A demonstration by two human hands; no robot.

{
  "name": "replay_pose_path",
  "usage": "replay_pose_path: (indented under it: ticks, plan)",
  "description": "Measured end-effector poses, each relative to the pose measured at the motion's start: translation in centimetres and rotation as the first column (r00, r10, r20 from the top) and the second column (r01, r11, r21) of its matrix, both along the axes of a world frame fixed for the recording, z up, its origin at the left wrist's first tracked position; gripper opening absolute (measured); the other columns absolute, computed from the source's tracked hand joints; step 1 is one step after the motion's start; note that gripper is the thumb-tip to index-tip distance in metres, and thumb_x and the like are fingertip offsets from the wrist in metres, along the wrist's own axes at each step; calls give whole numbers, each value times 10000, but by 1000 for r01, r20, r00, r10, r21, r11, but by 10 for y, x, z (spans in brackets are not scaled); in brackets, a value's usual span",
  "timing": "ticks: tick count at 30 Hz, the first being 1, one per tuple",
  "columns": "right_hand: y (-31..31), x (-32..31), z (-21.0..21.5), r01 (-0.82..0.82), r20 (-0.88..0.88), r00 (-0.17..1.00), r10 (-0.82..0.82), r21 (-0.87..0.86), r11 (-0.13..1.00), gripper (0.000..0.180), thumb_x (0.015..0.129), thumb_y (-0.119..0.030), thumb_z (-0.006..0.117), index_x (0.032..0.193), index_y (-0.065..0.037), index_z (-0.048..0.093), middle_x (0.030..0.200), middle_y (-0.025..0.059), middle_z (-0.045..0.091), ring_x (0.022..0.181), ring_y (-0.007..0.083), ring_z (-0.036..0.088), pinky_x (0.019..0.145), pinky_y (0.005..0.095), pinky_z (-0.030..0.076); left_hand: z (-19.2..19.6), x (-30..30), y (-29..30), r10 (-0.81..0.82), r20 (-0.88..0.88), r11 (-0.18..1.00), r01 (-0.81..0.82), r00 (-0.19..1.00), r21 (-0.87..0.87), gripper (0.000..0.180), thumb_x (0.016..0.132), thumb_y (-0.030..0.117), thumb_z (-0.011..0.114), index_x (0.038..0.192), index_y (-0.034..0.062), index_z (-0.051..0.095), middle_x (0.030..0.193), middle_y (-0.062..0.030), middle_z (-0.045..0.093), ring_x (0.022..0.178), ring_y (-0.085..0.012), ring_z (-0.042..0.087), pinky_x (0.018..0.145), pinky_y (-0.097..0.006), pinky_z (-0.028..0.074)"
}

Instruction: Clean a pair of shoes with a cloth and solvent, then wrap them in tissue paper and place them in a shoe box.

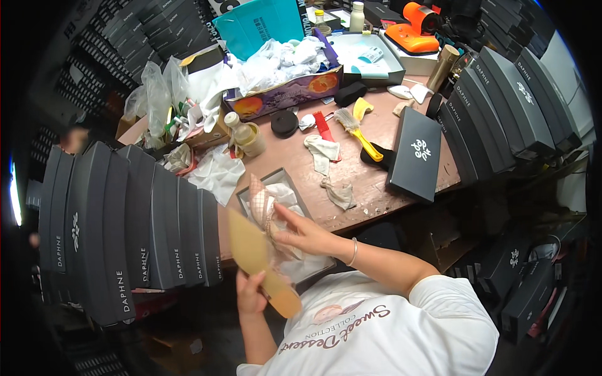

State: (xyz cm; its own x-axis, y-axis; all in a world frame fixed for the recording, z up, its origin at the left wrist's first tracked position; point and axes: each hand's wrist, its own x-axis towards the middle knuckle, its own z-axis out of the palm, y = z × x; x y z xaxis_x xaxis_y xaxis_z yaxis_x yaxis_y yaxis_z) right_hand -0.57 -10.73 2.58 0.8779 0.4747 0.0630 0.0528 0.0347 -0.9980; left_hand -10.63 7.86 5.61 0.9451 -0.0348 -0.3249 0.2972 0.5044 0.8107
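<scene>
One tan-soled shoe held in L fingers, at left edge of open box; R fingers touch mesh shoe over box, grip unclear; go easy w/ mesh.

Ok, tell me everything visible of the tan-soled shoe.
The tan-soled shoe shows its slightly blurred underside: smooth-looking, pointed at the toe, narrowing at the waist, more orange at the heel. It slants, toe toward the picture's upper left, partly in front of the open grey box. The left hand grips it near the waist. Its upper cannot be made out.
</scene>
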Motion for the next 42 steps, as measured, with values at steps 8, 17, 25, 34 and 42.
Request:
replay_pose_path:
  ticks: [8, 17, 25, 34, 42]
  plan:
    - [-37, -21, 16, -169, -315, 896, 313, 409, 897, 574, 943, -166, 580, 1430, -9, 321, 1299, 72, 510, 1189, 137, 471, 1019, 284, 374, -25, 17, -24, 14, 206, 988, -45, 978, 147, 675, 961, 553, 371, 1366, 14, 381, 1289, -125, 503, 1169, -223, 519, 981, -390, 437]
    - [-62, -6, 16, -65, 241, 965, 107, -177, 982, 382, 911, -275, 601, 1210, -37, 588, 984, 180, 638, 893, 276, 623, 803, 350, 475, -23, 62, -62, -120, -33, 877, 91, 992, -472, 542, 913, 386, 388, 1343, 61, 448, 1221, -194, 568, 1116, -300, 558, 975, -477, 432]
    - [-171, 115, -35, 637, 395, 756, -522, -260, 725, 230, 805, -51, 620, 1031, -20, 647, 951, 137, 647, 851, 244, 640, 763, 329, 502, -36, 71, -41, -29, -42, 883, 6, 999, -469, 535, 882, 386, 412, 1272, 25, 463, 1033, -178, 624, 938, -304, 612, 945, -513, 439]
    - [-234, 263, -88, 703, 691, 711, -130, -692, 163, 355, 774, -58, 579, 1112, -139, 647, 1332, 155, 471, 1230, 329, 412, 948, 453, 374, -34, 93, -48, -11, -87, 899, -28, 996, -437, 539, 878, 367, 407, 1279, 9, 439, 1045, -180, 582, 978, -303, 574, 941, -495, 429]
    - [-232, 250, -49, 499, -377, 858, -348, 460, 734, 254, 967, -212, 528, 1150, -37, 543, 1017, 46, 645, 909, 153, 640, 818, 305, 522, -39, 95, -52, 24, -116, 902, -72, 993, -426, 537, 896, 416, 436, 1239, 6, 490, 1008, -167, 597, 899, -293, 608, 872, -469, 469]
